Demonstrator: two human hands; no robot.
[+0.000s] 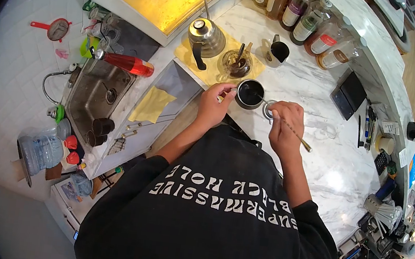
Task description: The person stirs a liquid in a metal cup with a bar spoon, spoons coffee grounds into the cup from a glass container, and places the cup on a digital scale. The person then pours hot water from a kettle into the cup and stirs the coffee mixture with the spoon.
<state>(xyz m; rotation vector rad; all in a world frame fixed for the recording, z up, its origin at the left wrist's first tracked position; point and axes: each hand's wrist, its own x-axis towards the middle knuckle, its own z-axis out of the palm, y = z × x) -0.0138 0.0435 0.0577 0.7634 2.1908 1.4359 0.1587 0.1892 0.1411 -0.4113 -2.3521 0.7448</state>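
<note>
Here | left hand [214,103] pinching cup [247,106] | right hand [287,125] pinching spoon [297,135] | kettle [209,39], pitcher [273,60] beyond

Bright light, glare on marble counter [318,158], curved fisheye edges, black corners

Wearer's top [203,248]: black, plain matt cloth, loose cut, with soft folds. White lettering [227,204] across the front in two lines, "SUPERMASSIVE" and "BLACK HOLE"; characters wide-set, rounded, stylised, upside down from the head view. Start of each line bends with the cloth near the right sleeve [316,236]. That sleeve and the left sleeve [125,187] black, roomy, stopping well short of the wrists. Forearms [295,176] uncovered below the cuffs. Left hand [212,108] and right hand [287,126] both bare. Small dark loop at lower hem, detail unclear.
</note>
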